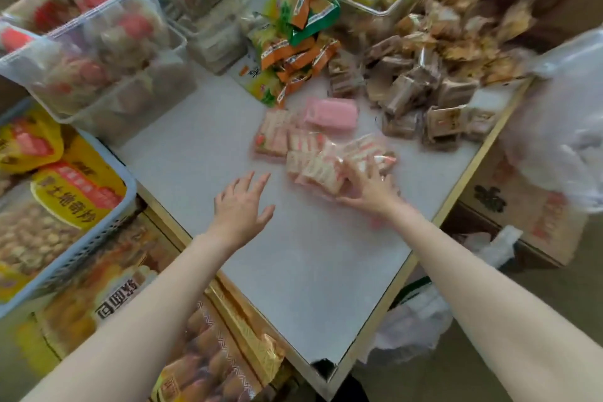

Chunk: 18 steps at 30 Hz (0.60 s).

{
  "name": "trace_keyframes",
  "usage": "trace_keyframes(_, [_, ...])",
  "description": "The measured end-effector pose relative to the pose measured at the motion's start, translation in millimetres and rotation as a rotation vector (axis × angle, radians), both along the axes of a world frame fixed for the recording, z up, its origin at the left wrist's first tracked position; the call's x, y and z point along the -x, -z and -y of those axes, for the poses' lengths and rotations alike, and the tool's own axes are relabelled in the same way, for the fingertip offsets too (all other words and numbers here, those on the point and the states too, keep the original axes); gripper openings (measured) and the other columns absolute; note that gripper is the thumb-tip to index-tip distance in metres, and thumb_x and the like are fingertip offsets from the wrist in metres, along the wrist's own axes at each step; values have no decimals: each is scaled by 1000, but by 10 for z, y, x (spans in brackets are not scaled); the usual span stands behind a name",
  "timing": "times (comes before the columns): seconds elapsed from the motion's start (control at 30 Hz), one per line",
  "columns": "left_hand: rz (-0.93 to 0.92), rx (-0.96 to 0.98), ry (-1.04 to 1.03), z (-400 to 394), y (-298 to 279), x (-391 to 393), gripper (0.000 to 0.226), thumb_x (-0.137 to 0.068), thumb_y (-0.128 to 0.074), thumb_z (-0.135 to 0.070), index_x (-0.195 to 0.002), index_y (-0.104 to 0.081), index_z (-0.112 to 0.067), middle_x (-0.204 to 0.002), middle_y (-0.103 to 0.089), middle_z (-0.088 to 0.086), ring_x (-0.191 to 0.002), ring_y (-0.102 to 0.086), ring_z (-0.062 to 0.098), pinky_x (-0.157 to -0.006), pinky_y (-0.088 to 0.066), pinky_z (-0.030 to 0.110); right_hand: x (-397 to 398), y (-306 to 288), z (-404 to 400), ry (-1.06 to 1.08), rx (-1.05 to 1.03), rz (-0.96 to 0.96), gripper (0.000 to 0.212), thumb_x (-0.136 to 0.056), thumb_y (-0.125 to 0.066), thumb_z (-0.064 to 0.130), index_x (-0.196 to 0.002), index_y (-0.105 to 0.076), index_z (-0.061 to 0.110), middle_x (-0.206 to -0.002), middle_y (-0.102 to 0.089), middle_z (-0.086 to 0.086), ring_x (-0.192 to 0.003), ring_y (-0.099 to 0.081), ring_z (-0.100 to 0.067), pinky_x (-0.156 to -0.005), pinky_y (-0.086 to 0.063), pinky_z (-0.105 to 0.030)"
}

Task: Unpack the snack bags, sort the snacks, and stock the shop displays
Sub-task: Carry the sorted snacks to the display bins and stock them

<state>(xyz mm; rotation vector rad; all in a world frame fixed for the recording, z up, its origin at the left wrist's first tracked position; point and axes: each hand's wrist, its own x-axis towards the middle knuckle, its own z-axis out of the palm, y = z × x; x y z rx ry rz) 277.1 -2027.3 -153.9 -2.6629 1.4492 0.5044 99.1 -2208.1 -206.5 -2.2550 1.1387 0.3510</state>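
Left hand (pixel 243 206) over the bare table (pixel 293 271), fingers spread and straight, holding nothing, just left of the pink-and-white snack packs (pixel 313 153). Right hand (pixel 367 188) laid on the near right edge of those packs, fingers bent over the wrappers, thumb low against the side; grip blurred, so pinching or only pressing cannot be told. Packs lying flat in a loose cluster at mid-table, some overlapping. Just behind them, a solid pink packet (pixel 331 112), touching the cluster's far edge. Farther back and right, a heap of brown wrapped snacks (pixel 421 88), reaching the table's right edge. Behind the pink packet, orange and green sachets (pixel 295 52) spilling from a yellow-green bag (pixel 261 81). At far left, clear plastic tubs (pixel 94 52) stacked on the table's corner, filled with red-and-beige items. Beside the table at left, a pale blue basket (pixel 107 222) with yellow bags (pixel 78 192) inside. To the right, beside the table, a cardboard box (pixel 522 206) and a clear plastic bag (pixel 564 127).
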Motion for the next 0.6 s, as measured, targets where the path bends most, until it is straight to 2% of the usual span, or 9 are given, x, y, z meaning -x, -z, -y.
trace_keyframes(0.1, [-104, -41, -65, -26, 119, 6, 60, -95, -41, -46, -148, -16, -34, -157, -11, 3, -141, -20, 30, -113, -23, 43, 52, 4, -434, -310, 20, -16, 83, -82, -60, 56, -145, -7, 51, -157, 18, 5, -142, -1, -40, -110, -17, -57])
trace_keyframes(0.17, [-198, -106, -67, -52, 208, 80, 57, -94, -40, -49, -147, -19, -39, -158, -9, 4, -140, -18, 35, -113, -23, 47, -14, -20, -511, -397, -45, 14, 68, -82, -60, 56, -142, -29, 47, -159, 6, 9, -144, 2, -35, -112, -11, -58])
trace_keyframes(0.2, [-235, -143, -66, -67, 242, 118, 56, -94, -40, -50, -146, -22, -39, -157, -9, 5, -141, -15, 36, -113, -22, 49, -64, -56, -490, -358, -75, 106, 58, -81, -60, 57, -135, -45, 42, -158, -7, 6, -144, -4, -33, -113, -12, -56])
trace_keyframes(0.27, [-280, -186, -93, -100, 303, 163, 53, -94, -40, -49, -144, -27, -38, -157, -11, 7, -142, -13, 36, -112, -23, 49, -132, -112, -395, -83, -79, 370, 39, -82, -64, 48, -114, -67, 26, -146, -38, -4, -138, -29, -29, -112, -24, -46])
trace_keyframes(0.3, [-295, -190, -110, -117, 326, 176, 53, -95, -42, -47, -144, -27, -37, -157, -12, 7, -141, -15, 37, -112, -25, 48, -144, -122, -321, 105, -68, 446, 37, -83, -65, 44, -111, -68, 21, -138, -48, -6, -132, -39, -27, -108, -30, -43])
trace_keyframes(0.33, [-310, -185, -120, -134, 336, 194, 56, -94, -43, -46, -146, -24, -36, -157, -12, 8, -140, -18, 38, -112, -26, 46, -149, -121, -276, 273, -69, 441, 44, -83, -65, 46, -117, -62, 18, -133, -51, -8, -128, -44, -27, -106, -33, -42])
trace_keyframes(0.4, [-360, -162, -125, -168, 351, 255, 63, -94, -47, -41, -148, -15, -34, -156, -13, 11, -138, -25, 38, -111, -28, 45, -182, -79, -311, 446, -89, 214, 74, -78, -62, 61, -133, -42, 16, -133, -51, -10, -126, -43, -33, -101, -34, -44])
trace_keyframes(0.5, [-421, -120, -188, -253, 400, 350, 71, -91, -52, -31, -149, -11, -33, -151, -21, 16, -131, -38, 35, -103, -37, 47, -424, -29, -566, 309, 18, -10, 91, -72, -66, 64, -137, -28, 12, -131, -50, -14, -125, -40, -34, -99, -31, -45])
trace_keyframes(0.6, [-384, -119, -211, -337, 433, 335, 75, -89, -55, -27, -149, -11, -33, -144, -30, 15, -127, -41, 33, -99, -40, 48, -645, 33, -679, 229, 39, 108, 98, -70, -77, 45, -142, -21, 8, -134, -45, -15, -127, -40, -32, -102, -32, -43])
